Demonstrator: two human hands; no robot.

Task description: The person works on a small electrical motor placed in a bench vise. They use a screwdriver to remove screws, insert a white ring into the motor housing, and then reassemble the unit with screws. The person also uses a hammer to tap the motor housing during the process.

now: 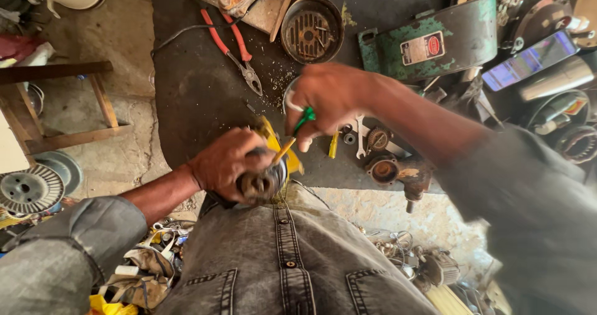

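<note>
My left hand (pixel 225 164) grips a dark round motor part with a yellow body (pixel 268 175), held against my grey denim shirt at the edge of a dark work mat (pixel 193 97). My right hand (pixel 326 100) is closed around a green-handled screwdriver (pixel 303 121). Its shaft slants down to the left and its tip meets the top of the motor part just beside my left hand's fingers. Both sleeves are grey denim. The picture is slightly blurred around the right forearm.
Red-handled pliers (pixel 239 54) lie on the mat above my hands. A round rusty grille cover (pixel 311 29) and a green metal housing (pixel 429 44) sit at the top. Small wrenches and rusty fittings (pixel 385 166) lie right of my hands. A wooden stool (pixel 68 103) stands left.
</note>
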